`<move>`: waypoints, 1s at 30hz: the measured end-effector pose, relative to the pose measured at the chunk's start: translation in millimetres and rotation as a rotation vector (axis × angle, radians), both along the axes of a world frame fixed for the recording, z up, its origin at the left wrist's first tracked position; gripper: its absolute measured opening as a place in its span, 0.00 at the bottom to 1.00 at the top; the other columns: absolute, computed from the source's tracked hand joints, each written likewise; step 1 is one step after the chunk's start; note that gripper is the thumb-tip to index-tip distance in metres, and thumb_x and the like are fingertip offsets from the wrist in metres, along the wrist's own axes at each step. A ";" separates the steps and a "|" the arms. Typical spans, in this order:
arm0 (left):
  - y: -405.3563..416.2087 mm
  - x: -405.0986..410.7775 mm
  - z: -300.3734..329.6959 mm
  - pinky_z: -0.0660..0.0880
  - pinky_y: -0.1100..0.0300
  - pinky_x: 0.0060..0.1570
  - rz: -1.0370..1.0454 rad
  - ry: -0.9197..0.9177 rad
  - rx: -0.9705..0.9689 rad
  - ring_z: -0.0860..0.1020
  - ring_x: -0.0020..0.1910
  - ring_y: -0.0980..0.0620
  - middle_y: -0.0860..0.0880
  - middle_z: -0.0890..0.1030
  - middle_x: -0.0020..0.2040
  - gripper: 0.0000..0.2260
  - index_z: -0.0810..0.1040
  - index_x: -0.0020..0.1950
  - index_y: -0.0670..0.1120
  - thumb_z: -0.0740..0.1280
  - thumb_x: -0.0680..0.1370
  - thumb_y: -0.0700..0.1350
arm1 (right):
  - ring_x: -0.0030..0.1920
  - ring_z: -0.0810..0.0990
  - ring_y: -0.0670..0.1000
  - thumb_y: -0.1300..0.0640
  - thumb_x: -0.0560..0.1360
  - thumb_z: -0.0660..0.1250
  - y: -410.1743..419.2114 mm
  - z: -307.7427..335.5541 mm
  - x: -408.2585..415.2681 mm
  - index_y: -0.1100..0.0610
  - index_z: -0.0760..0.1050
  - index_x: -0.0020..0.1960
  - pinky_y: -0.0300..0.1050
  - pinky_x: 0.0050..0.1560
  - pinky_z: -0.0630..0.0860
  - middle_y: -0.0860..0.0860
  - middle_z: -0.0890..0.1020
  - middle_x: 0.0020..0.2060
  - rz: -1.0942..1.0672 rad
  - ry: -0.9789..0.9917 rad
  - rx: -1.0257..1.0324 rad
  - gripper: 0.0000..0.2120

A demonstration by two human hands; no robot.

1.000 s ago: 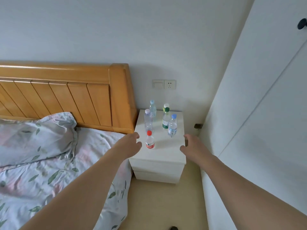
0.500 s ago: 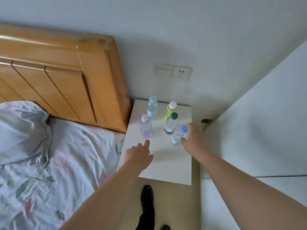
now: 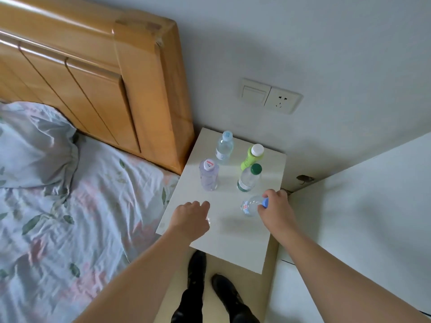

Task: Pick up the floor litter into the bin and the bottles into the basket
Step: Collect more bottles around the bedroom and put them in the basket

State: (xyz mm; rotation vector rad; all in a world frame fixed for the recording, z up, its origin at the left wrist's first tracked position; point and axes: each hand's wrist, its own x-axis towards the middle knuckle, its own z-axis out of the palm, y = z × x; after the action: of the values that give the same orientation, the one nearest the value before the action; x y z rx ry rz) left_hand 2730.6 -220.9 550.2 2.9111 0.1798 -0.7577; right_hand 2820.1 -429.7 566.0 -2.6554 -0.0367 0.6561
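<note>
Several plastic bottles are on a white nightstand. My right hand grips the blue-capped clear bottle by its neck, and the bottle tilts to the left. My left hand is curled over a small bottle near the nightstand's left front; only a glint of clear plastic shows beside the fingers. Behind the hands stand a green-capped bottle, a lime bottle with a white cap, a pale-blue-capped bottle and a white-capped bottle.
A bed with floral sheets and a wooden headboard borders the nightstand on the left. A white panel closes the right side. A switch and socket are on the wall. My dark shoes stand on the narrow floor strip.
I have stepped closer and look more steeply down. My right hand has closed on the blue-capped bottle and tipped it. My left hand has closed down over the small red-capped bottle.
</note>
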 end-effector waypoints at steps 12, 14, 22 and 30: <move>25.8 -185.8 114.3 0.73 0.56 0.38 0.677 -0.174 0.001 0.77 0.40 0.46 0.49 0.76 0.41 0.12 0.71 0.50 0.44 0.58 0.80 0.53 | 0.42 0.74 0.53 0.55 0.74 0.66 117.8 99.5 -107.6 0.55 0.72 0.53 0.44 0.43 0.71 0.51 0.68 0.52 0.560 -0.087 0.269 0.10; 34.1 -239.9 122.1 0.75 0.54 0.40 0.831 -0.197 0.017 0.78 0.41 0.45 0.46 0.79 0.44 0.14 0.72 0.51 0.43 0.57 0.81 0.54 | 0.41 0.75 0.54 0.55 0.73 0.65 148.8 108.1 -146.3 0.55 0.72 0.52 0.46 0.44 0.74 0.51 0.68 0.52 0.692 -0.073 0.284 0.08; 33.9 -493.9 147.1 0.75 0.54 0.39 1.384 -0.369 0.076 0.77 0.41 0.46 0.48 0.78 0.43 0.09 0.71 0.48 0.46 0.60 0.78 0.51 | 0.45 0.75 0.55 0.57 0.74 0.64 255.7 130.8 -368.7 0.58 0.72 0.55 0.47 0.48 0.74 0.53 0.68 0.55 1.237 -0.038 0.302 0.11; 3.0 -795.2 174.3 0.72 0.56 0.39 1.773 -0.462 0.220 0.78 0.42 0.45 0.49 0.77 0.42 0.09 0.71 0.50 0.48 0.62 0.76 0.52 | 0.45 0.71 0.52 0.58 0.75 0.64 296.5 147.6 -688.4 0.57 0.73 0.58 0.44 0.45 0.69 0.52 0.68 0.57 1.590 0.037 0.421 0.12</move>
State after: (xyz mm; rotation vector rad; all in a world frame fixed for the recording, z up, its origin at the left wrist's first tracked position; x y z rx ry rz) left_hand 1935.4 -217.9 724.5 1.7016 2.2554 0.2752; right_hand 2131.6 -133.2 713.6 -1.7122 -2.0787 0.9079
